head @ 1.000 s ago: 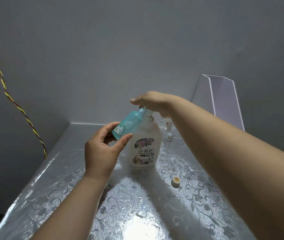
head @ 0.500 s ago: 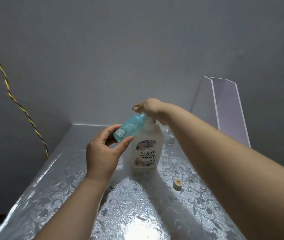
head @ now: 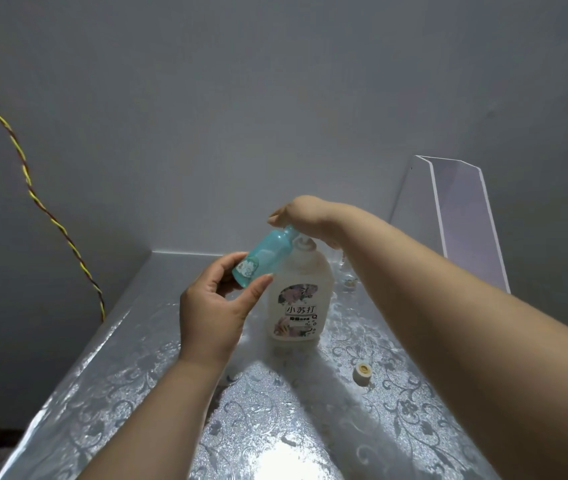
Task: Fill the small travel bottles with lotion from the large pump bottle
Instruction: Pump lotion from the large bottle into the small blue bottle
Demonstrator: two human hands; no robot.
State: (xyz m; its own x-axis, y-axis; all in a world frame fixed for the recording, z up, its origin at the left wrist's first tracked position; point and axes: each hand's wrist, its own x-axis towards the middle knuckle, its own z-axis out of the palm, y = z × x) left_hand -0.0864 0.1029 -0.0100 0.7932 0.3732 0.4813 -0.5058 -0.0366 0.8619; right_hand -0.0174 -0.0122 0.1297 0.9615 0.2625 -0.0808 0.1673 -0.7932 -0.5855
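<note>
Your left hand pinches the small bottle near its base between thumb and fingers; it is tilted, with its neck at the spout of the pump bottle, which stands on the table. Your right hand rests palm-down on the pump head, fingers extended together. Press in 1 slow, full stroke; a fast stroke may jet lotion past the narrow neck. Push straight down so the big bottle does not tip. The loose cap lies well apart on the right.
</note>
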